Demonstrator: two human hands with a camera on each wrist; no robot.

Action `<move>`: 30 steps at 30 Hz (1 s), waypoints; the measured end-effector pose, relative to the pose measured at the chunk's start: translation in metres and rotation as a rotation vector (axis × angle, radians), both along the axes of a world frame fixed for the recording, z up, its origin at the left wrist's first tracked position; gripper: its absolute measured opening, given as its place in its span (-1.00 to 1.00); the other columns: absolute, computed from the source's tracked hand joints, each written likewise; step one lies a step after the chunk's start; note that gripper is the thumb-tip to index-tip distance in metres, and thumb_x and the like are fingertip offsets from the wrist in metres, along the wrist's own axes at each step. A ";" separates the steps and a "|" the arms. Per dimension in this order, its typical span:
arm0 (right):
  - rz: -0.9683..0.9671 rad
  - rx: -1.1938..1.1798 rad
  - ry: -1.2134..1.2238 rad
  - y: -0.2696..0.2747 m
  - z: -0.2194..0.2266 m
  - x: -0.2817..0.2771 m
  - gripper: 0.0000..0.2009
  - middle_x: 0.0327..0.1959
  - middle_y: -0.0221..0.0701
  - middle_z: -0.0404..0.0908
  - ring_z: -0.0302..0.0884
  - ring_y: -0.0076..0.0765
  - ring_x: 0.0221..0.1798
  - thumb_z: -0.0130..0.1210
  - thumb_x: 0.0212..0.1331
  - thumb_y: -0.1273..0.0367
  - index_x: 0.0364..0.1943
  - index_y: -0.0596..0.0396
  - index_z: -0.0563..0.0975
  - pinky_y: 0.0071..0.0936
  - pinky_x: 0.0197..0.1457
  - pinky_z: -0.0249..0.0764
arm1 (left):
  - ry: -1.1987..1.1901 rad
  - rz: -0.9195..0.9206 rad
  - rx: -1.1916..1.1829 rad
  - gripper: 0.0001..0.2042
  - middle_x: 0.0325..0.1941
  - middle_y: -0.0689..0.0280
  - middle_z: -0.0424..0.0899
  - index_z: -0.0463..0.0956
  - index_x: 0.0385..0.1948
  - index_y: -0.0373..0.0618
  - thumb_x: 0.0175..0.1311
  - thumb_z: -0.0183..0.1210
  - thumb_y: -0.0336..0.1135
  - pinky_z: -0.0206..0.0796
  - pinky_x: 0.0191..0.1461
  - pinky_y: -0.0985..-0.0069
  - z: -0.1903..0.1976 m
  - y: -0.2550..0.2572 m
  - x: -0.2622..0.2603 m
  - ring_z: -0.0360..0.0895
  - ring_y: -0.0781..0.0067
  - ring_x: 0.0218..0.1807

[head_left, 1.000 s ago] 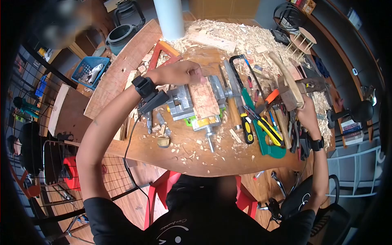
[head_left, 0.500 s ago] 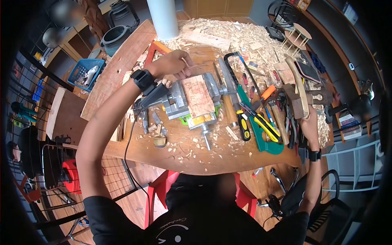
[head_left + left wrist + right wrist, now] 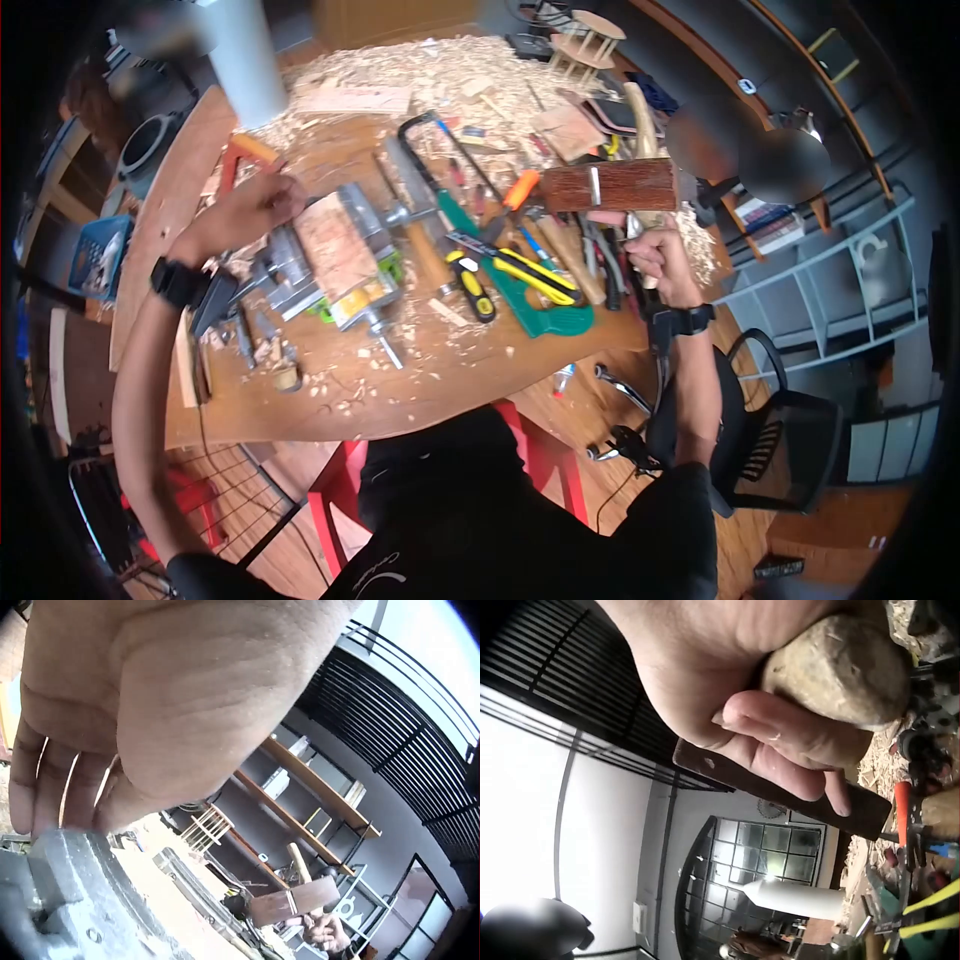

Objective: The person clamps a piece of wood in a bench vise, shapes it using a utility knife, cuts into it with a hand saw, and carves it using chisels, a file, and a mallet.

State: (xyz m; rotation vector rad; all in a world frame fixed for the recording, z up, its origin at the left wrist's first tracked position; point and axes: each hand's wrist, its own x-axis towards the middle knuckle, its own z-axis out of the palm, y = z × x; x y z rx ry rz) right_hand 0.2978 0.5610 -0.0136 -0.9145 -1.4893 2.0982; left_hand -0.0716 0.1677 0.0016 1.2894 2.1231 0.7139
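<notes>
My right hand (image 3: 662, 265) grips the pale wooden handle of a mallet (image 3: 612, 188) over the tools at the right. Its dark reddish-brown block head lies sideways above the fist, with the handle sticking up past it. In the right wrist view, the fingers curl round the thick handle end (image 3: 840, 671). My left hand (image 3: 250, 212) hovers by the far left side of a metal vise (image 3: 290, 272), its fingers loosely extended downward in the left wrist view and holding nothing visible. A reddish-marked wood block (image 3: 338, 245) sits between the vise jaws.
Right of the vise lie a hacksaw (image 3: 452, 212), a yellow-and-black utility knife (image 3: 530, 272), a chisel (image 3: 470, 286) and pliers. Wood shavings (image 3: 455, 70) cover the back of the table. A white column (image 3: 243, 60) rises at the back left; an office chair (image 3: 780, 430) stands at the right.
The head view has swung right, so the table appears further left. My left hand has drawn back from the wood block's far end. The mallet has turned, its head now broadside above the right fist.
</notes>
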 end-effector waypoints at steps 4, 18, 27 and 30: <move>0.148 -0.180 0.134 0.022 -0.016 0.018 -0.90 -0.82 -0.60 0.06 -0.06 -0.63 -0.84 -0.01 0.05 0.65 -0.43 0.19 0.36 -0.59 -0.76 -0.15 | 0.198 0.015 -0.090 -0.80 -0.09 0.15 0.61 0.49 0.00 -0.22 0.45 0.12 -0.36 0.37 0.12 0.39 0.030 -0.009 0.048 0.56 0.26 0.01; -0.021 0.205 0.077 0.002 0.002 0.042 -0.62 -0.64 -0.39 0.51 0.18 -0.57 -0.77 -0.02 -0.03 0.72 -0.04 0.26 0.44 -0.61 -0.74 0.07 | 0.583 0.148 -0.206 -0.22 0.42 -0.08 0.28 0.08 0.48 -0.15 0.20 0.31 -0.45 0.11 0.51 0.19 0.019 -0.073 0.105 0.21 -0.17 0.46; -0.068 0.318 0.001 0.071 0.024 0.072 -0.66 -0.69 -0.52 0.31 -0.03 -0.67 -0.83 -0.02 -0.03 0.71 -0.11 0.23 0.32 -0.63 -0.78 -0.04 | 0.345 0.149 -0.208 -0.24 0.52 -0.09 0.20 -0.01 0.50 -0.24 0.30 0.22 -0.46 0.07 0.56 0.25 -0.007 -0.114 0.097 0.15 -0.05 0.54; 0.093 -0.240 0.432 0.112 -0.005 0.091 -0.70 -0.73 -0.60 0.14 -0.06 -0.69 -0.82 -0.03 0.01 0.71 -0.13 0.20 0.34 -0.65 -0.77 -0.08 | 0.315 0.156 -0.091 -0.30 0.40 -0.18 0.32 0.10 0.42 -0.32 0.27 0.25 -0.44 0.10 0.50 0.17 -0.006 -0.110 0.101 0.20 -0.20 0.47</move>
